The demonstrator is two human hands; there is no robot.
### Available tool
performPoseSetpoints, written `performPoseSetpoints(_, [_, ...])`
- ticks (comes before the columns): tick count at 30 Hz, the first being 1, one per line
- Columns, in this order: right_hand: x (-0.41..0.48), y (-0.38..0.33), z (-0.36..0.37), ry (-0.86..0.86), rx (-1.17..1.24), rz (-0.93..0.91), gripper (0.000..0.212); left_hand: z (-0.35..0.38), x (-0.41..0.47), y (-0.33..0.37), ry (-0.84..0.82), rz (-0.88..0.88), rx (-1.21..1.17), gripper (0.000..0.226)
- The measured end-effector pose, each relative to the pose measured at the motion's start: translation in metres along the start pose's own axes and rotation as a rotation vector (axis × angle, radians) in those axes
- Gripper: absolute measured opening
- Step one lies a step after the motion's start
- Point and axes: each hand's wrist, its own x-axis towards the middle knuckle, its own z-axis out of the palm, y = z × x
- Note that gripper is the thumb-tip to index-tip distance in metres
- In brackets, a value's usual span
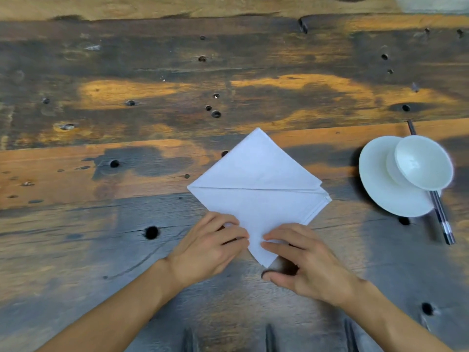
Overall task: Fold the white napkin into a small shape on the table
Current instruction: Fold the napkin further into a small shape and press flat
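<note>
The white napkin [258,189] lies flat on the wooden table as a diamond, one corner pointing toward me, with a horizontal fold line across its middle. My left hand [210,247] rests on the lower left edge near the near corner, fingertips pinching the cloth. My right hand [302,262] presses its fingers on the lower right edge of the same corner, thumb on the table just below the tip. The near corner lies between the two hands, partly covered by fingers.
A white plate [380,189] sits to the right with a small white bowl [423,161] on it and dark chopsticks [442,219] lying beside it. The worn table [152,97] has several dark holes. A pale object shows at the top right edge.
</note>
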Motion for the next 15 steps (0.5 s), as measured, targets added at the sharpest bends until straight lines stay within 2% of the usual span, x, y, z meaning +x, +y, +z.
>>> performPoseSetpoints(7, [0.005, 0.001, -0.011, 0.112, -0.011, 0.026, 0.061, -0.01, 0.005, 0.007, 0.064, -0.188, -0.23, 0.016])
performPoseSetpoints(11, [0.021, 0.009, -0.022, 0.137, -0.053, 0.073, 0.033, -0.017, 0.02, 0.004, 0.148, -0.338, -0.294, 0.015])
performPoseSetpoints(13, [0.03, 0.013, -0.027, 0.118, -0.044, 0.113, 0.031, -0.021, 0.028, -0.001, 0.162, -0.415, -0.321, 0.014])
performPoseSetpoints(15, [0.039, 0.016, -0.032, 0.103, -0.016, 0.185, 0.027, -0.024, 0.035, -0.01, 0.12, -0.471, -0.307, 0.022])
